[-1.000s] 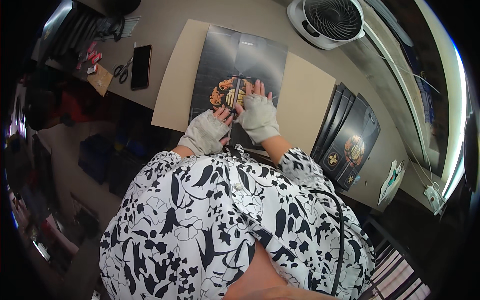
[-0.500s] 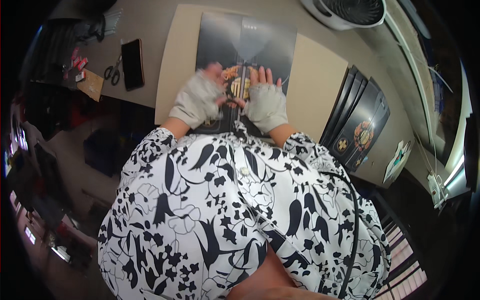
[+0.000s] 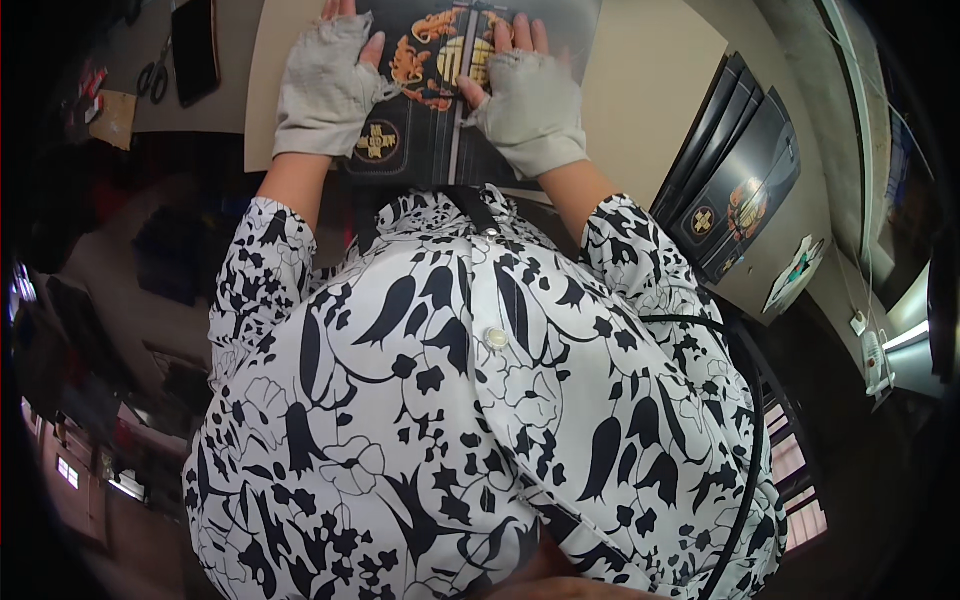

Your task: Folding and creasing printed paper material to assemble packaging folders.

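— Head view: where are the hands?
— Left hand and right hand, in grey fingerless gloves, press flat with fingers spread on a dark printed folder lying on the tabletop.
— Around it?
— Stacked dark folders to the right; scissors and a phone left. The patterned shirt hides the near edge.

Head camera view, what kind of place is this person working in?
Probably a packaging or craft workbench. Both gloved hands, left hand and right hand, press flat on a dark printed sheet lying on a tan cardboard sheet. A stack of matching dark sheets lies to the right, and scissors to the left.
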`<state>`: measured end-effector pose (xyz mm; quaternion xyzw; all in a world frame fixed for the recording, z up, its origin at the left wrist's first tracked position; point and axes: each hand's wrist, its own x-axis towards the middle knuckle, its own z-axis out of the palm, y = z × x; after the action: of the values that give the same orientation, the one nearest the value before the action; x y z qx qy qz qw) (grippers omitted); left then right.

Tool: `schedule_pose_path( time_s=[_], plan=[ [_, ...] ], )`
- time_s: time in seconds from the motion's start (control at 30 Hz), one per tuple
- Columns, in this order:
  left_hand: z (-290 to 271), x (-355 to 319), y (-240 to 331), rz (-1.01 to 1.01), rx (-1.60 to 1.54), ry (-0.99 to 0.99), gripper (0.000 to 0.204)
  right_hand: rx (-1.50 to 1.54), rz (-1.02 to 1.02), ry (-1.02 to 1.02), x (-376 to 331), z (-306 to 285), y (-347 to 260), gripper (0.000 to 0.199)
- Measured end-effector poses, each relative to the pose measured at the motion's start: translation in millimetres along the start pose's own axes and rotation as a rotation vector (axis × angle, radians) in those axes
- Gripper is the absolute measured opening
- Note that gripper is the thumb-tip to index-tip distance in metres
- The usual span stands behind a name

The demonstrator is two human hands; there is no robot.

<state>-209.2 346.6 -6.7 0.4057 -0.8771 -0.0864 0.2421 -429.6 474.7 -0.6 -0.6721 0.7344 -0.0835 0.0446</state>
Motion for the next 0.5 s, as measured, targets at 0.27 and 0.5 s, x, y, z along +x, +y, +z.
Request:
schedule_pose_path(
  time_s=[0.27, 0.5],
  plan=[
    [11, -2, -10, -0.041, 0.001, -0.112, 0.070, 0.124, 0.093, -0.259, 21, -33, -21, 0.091],
    [8, 5, -6, -0.054, -0.029, -0.191, 0.072, 0.100, 0.005, -0.356, 29, -52, -29, 0.094]
  ],
)
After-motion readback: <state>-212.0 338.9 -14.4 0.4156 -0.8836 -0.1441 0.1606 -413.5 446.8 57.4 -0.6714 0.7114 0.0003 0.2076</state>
